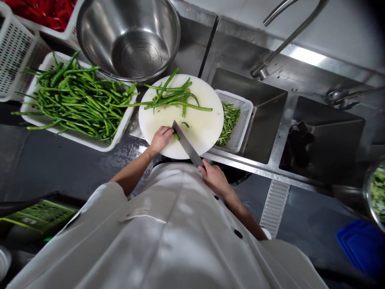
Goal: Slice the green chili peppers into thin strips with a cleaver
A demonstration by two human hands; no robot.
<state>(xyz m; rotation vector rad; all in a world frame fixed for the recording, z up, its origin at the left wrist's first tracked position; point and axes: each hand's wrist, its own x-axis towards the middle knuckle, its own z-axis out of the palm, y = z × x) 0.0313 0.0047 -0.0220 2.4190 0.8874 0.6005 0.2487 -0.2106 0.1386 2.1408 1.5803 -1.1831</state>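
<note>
Peppers (176, 97) lie across board's (207, 130) far half; left hand (161, 139) pinches piece (176, 137) at near-left edge, right hand (214, 176) clasps knife (188, 145). Near-right part bare; basket (241, 130), sink (267, 124) past right edge.

Head view, facing forward and steeply down.
From above the coat (156, 241), it looks at the board (204, 132) close below, the tap (291, 40) at upper right.

Steel sinks (269, 130) stand along a pale wall (355, 36) beneath a curved tap (296, 33). A slatted grate (275, 204) crosses the dark gray floor (66, 164).
</note>
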